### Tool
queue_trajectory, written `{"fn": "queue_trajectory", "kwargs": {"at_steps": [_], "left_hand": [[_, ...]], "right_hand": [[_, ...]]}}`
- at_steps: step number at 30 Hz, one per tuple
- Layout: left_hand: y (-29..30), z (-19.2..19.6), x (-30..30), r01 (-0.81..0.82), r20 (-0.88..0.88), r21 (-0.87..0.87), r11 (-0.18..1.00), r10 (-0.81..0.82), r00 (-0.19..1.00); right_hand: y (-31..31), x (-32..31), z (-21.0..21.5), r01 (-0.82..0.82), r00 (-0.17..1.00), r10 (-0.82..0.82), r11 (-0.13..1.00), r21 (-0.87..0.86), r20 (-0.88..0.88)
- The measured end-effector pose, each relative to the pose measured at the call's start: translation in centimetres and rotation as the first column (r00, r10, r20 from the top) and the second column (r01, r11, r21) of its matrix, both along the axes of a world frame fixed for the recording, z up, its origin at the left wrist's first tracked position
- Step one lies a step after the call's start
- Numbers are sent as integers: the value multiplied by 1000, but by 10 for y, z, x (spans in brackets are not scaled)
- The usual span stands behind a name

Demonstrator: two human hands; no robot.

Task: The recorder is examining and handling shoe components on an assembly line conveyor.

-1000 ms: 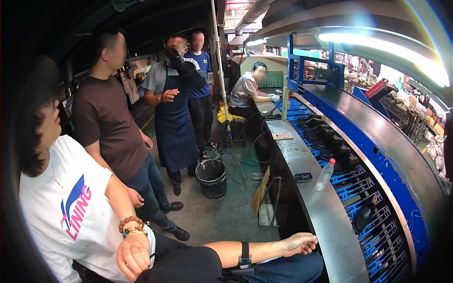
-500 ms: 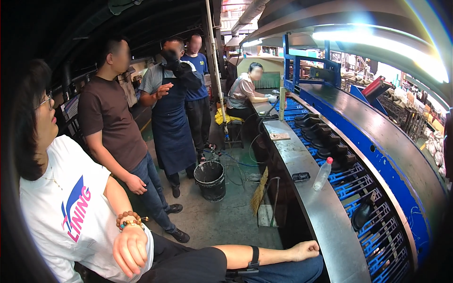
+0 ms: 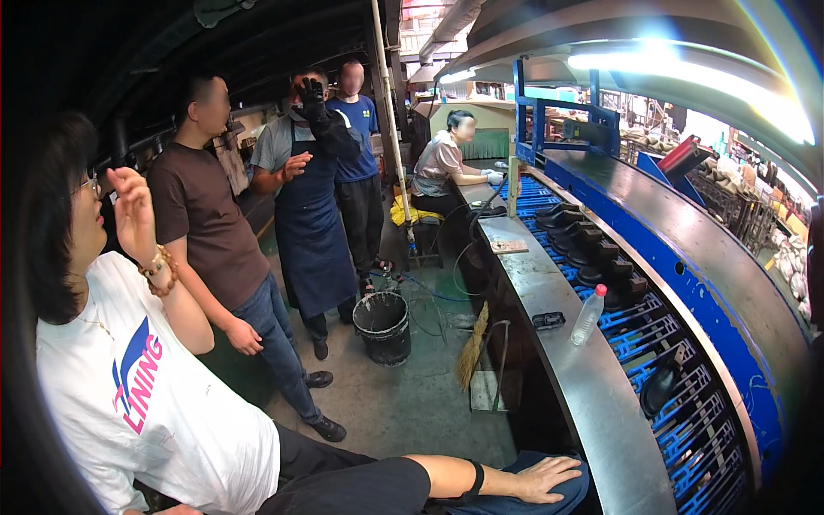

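Note:
My left hand point(image 3: 546, 477) lies palm down with its fingers stretched and spread, touching blue denim point(image 3: 573, 487) over a knee at the lower edge. A black strap point(image 3: 475, 481) circles that forearm, and a black sleeve covers the arm above it. Nothing is held in it. Closest to the hand is the metal ledge point(image 3: 614, 429) of a long machine. My right hand is out of view.
A clear bottle with a red cap point(image 3: 589, 316) and a small black tray point(image 3: 549, 320) sit on the ledge. Black shoe-like pieces point(image 3: 661, 388) lie on blue racks. A black bucket point(image 3: 382, 330) and broom point(image 3: 473, 354) stand on the floor. Several people point(image 3: 206, 206) are nearby.
My left hand has opened from a loose fist and now lies flat. The white-shirted person's hand has risen from the lap toward the head. The aproned person's gloved hand now shows its fingers spread.

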State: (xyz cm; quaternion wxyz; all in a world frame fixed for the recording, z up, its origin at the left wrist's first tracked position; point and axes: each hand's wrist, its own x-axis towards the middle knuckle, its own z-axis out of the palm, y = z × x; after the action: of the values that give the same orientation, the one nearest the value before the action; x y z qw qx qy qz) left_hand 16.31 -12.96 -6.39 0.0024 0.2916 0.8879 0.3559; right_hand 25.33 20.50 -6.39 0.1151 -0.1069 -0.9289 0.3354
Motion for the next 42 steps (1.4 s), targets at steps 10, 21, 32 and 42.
{"fn": "queue_trajectory", "kwargs": {"at_steps": [10, 21, 32, 42], "left_hand": [[8, 7, 0, -8, 56, -35, 999, 10, 998], [19, -4, 4, -34, -6, -25, 999, 34, 999], [24, 5, -22, -13, -157, -23, 1000, 9, 988], [77, 9, -44, 387, -112, -691, 610, -620, 776]], "right_hand": [[-14, 8, 13, -442, 895, 408, 764, 471, 179], [-26, 12, -6, -730, 660, 328, 492, 475, 675], [20, 25, -28, -476, 877, 329, 701, 531, 351], [83, 105, 40, 394, 874, -476, 813, 429, 100]]}}
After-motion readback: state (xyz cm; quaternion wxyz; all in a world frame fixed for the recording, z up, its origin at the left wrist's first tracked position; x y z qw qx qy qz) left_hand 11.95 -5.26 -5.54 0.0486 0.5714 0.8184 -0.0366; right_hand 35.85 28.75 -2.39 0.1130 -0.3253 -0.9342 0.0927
